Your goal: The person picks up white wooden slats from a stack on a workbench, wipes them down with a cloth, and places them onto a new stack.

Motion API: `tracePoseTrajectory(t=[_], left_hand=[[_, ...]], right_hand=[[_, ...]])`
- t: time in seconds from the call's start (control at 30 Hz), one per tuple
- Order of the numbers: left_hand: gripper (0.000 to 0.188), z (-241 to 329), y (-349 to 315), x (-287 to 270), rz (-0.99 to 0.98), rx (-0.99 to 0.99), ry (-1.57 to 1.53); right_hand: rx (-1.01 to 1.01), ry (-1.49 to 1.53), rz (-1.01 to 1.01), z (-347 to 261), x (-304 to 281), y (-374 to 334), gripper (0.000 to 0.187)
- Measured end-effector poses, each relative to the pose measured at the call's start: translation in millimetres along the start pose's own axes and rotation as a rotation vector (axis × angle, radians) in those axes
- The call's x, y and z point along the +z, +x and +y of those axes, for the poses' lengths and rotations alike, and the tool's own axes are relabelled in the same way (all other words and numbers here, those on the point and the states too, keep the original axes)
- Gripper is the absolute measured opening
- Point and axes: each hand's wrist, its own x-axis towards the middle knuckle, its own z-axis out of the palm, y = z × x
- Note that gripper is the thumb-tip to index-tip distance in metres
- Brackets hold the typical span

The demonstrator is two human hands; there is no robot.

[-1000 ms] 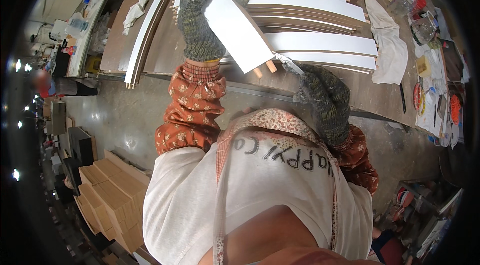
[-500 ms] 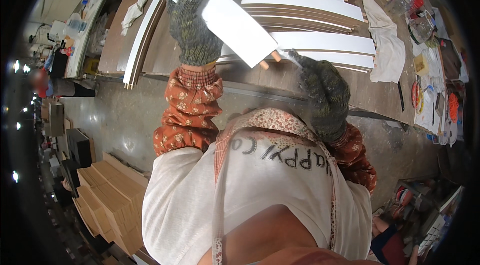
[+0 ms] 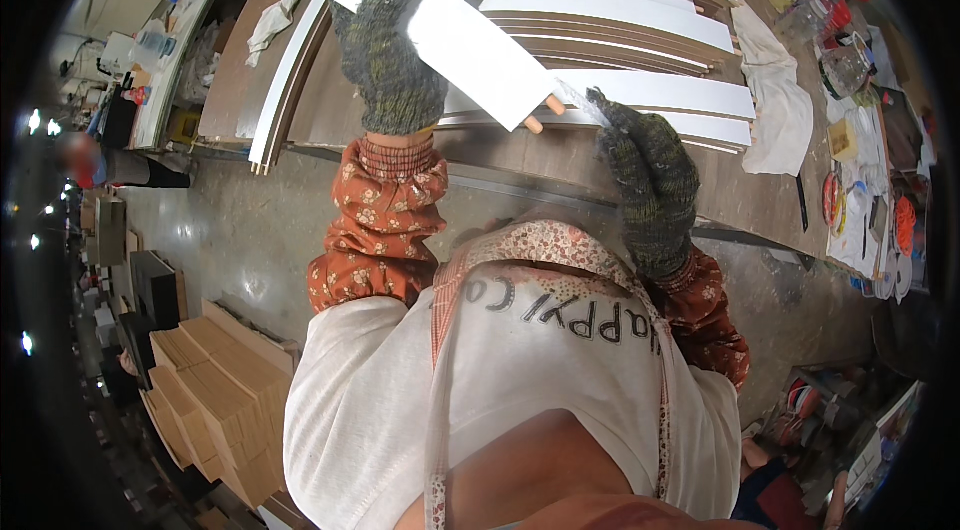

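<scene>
A long white board [image 3: 480, 55] is tilted above the table, its near end pointing down and to the right. Two short wooden dowels [image 3: 553, 104] stick out of that end. My left hand [image 3: 390, 60], in a dark knitted glove, is closed around the board partway along its length. My right hand [image 3: 650, 175], gloved the same way, is closed on a thin pale blade-like tool [image 3: 580, 102]. The tool's tip reaches the board's end corner beside the dowels; its handle is hidden inside the glove.
More white boards [image 3: 650, 90] with dowel ends lie in rows on the brown table [image 3: 720, 192]. A white cloth [image 3: 772, 95] and a thin black stick [image 3: 802, 198] lie to their right. Jars and small tools crowd the right side. Cardboard stacks [image 3: 215, 385] stand on the floor at left.
The board's near end has shifted slightly up and to the right. My right hand and the tool have tilted a little, staying at the same end.
</scene>
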Motion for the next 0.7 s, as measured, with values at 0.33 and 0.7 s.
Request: tracePoseTrajectory(t=[0.33, 0.7], left_hand=[[0.037, 19, -2, 36, 0.036, 0.126, 0.333], [0.029, 21, -9, 29, 0.081, 0.275, 0.659]], right_hand=[[0.014, -0.121, -0.14, -3, 0, 6, 0.026], [-0.241, -0.234, -0.081, 11, 0, 12, 0.026]])
